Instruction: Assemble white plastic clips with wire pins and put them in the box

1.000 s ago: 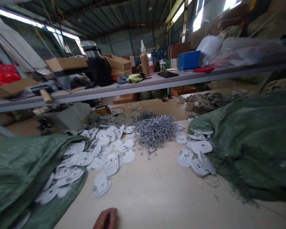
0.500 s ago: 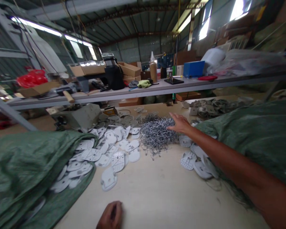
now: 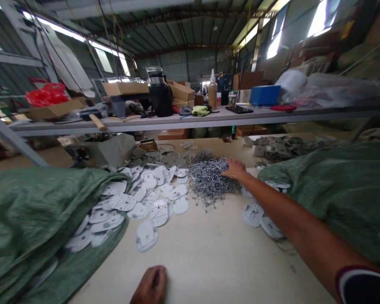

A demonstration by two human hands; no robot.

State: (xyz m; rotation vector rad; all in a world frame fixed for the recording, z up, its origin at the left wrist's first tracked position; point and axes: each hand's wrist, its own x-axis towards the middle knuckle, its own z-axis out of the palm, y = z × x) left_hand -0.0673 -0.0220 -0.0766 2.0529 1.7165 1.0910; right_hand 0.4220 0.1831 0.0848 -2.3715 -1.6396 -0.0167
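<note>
My right hand [image 3: 234,169] reaches far over the pale table [image 3: 215,253] and rests on the right side of a heap of small metal pins [image 3: 207,177], its fingers curled down into them. My left hand [image 3: 151,286] lies at the table's near edge, closed in a loose fist; what it holds, if anything, is hidden. Several flat white oval plastic pieces [image 3: 145,198] spill out of a green woven sack [image 3: 34,211] to the left of the pins. A few more white pieces [image 3: 260,216] lie under my right forearm.
A second green sack [image 3: 332,194] covers the right side of the table. Grey pieces [image 3: 281,145] are heaped at the far right. A grey block [image 3: 114,150] sits behind the white pieces. A shelf [image 3: 209,121] above carries a black jug, bottle, boxes and hammer.
My right arm came into view from the right and reached onto the pin heap; its fingers went from stretched to curled. The view tilted down a little. My left hand stayed put.
</note>
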